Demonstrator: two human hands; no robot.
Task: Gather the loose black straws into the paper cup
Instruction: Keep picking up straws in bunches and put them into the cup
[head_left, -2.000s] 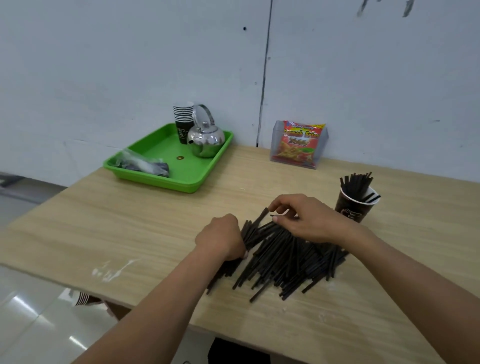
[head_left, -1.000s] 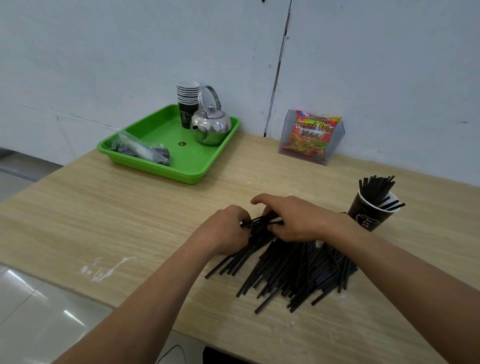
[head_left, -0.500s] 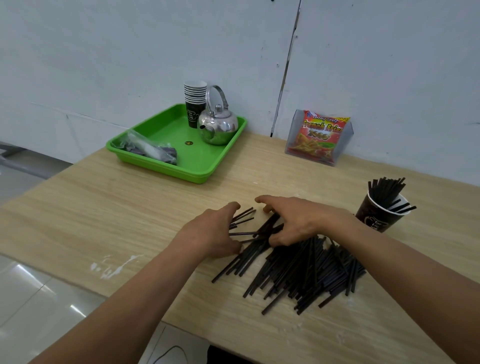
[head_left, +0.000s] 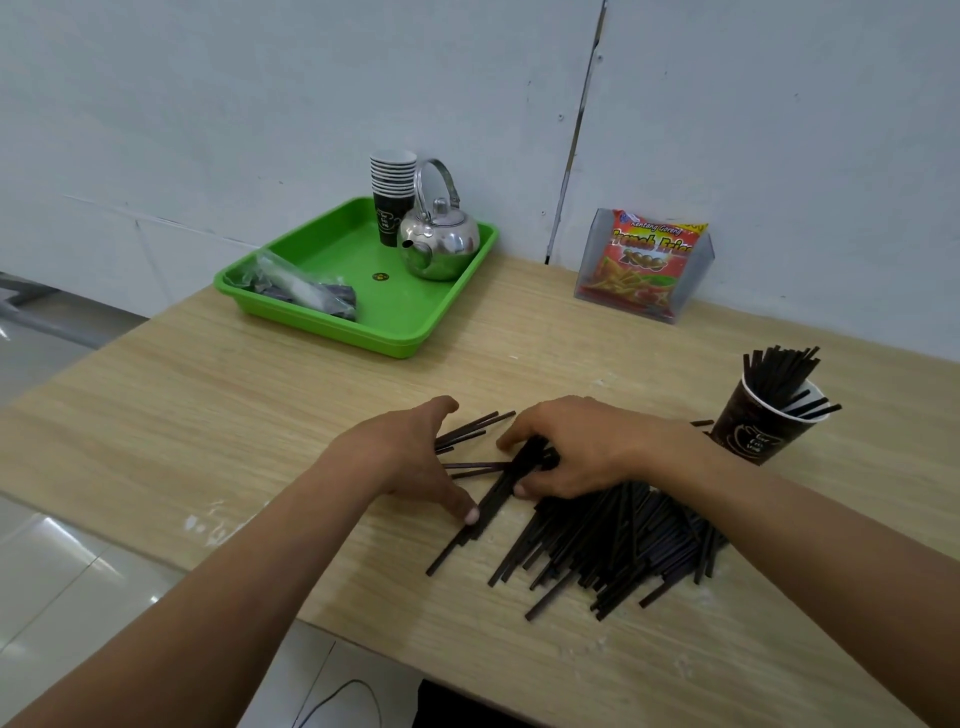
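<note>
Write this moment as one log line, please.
stage: gathering | left hand: rests on loose straws | right hand: grips a bunch | paper cup: standing, holds some straws | most remain on table

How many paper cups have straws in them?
1: the paper cup at the far right. The cup stack on the green tray shows none, insides hidden.

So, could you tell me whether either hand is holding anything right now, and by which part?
The right hand pinches a small bunch of black straws near their far ends; the left hand only rests open on loose ones.
</note>
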